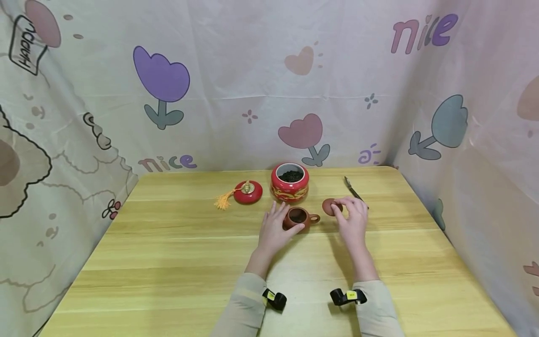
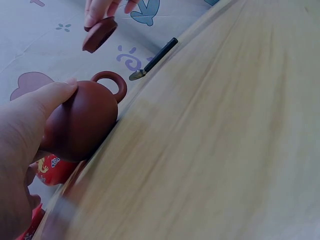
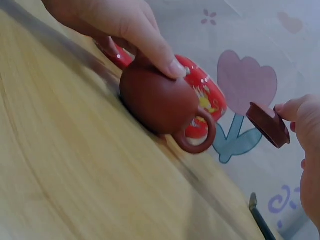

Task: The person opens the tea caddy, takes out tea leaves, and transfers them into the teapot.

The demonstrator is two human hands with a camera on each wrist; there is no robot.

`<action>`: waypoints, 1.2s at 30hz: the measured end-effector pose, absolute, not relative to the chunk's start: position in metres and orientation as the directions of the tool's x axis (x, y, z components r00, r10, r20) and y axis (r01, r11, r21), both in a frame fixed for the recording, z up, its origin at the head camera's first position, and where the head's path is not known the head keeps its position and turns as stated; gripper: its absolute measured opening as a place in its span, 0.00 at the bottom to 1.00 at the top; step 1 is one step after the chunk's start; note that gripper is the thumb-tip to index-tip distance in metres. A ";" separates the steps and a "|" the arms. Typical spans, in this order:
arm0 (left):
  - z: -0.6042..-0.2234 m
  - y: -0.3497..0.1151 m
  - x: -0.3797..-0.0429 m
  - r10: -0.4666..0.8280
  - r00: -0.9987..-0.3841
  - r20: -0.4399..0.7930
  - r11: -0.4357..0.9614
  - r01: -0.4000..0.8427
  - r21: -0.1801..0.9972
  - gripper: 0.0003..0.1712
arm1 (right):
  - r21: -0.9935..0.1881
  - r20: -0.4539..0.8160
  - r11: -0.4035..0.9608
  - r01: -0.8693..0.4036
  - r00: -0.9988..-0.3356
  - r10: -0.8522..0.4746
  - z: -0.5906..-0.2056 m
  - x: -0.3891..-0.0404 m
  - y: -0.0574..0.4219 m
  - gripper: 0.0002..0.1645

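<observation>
A brown clay teapot [image 1: 298, 217] stands uncovered on the table, its ring handle pointing right. My left hand [image 1: 275, 229] grips the pot from its left side, thumb in front and fingers behind. In the left wrist view that thumb lies along the rounded body of the teapot [image 2: 82, 120]. Off to the right, my right hand [image 1: 353, 220] pinches the teapot's round lid [image 1: 330, 207] between thumb and fingers. The right wrist view shows the lid [image 3: 269, 124] tilted and held in the air, apart from the pot.
Behind the teapot stands a red jar [image 1: 289, 189] with dark loose leaves, likely tea, inside. Its red lid [image 1: 248, 192] with an orange tassel lies to the left. A small dark-handled scoop [image 1: 353, 188] lies at the right back. A printed cloth [image 1: 236, 70] hangs behind the table.
</observation>
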State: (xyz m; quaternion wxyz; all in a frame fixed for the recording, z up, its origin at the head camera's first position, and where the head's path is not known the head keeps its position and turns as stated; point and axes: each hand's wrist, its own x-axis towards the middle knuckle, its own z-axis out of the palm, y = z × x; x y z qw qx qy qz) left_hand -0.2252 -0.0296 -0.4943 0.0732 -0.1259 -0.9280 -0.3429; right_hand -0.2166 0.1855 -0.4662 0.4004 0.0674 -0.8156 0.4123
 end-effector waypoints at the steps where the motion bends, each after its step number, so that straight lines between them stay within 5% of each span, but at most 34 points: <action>1: -0.494 -0.030 -0.225 0.183 -0.957 0.223 0.733 0.284 0.618 0.47 | -0.607 0.716 0.658 -0.446 -0.667 0.207 -0.465 -0.217 0.184 0.09; 36: -0.495 -0.031 -0.227 0.200 -0.954 0.223 0.726 0.297 0.621 0.45 | -0.615 0.694 0.596 -0.517 -0.713 0.097 -0.471 -0.229 0.134 0.08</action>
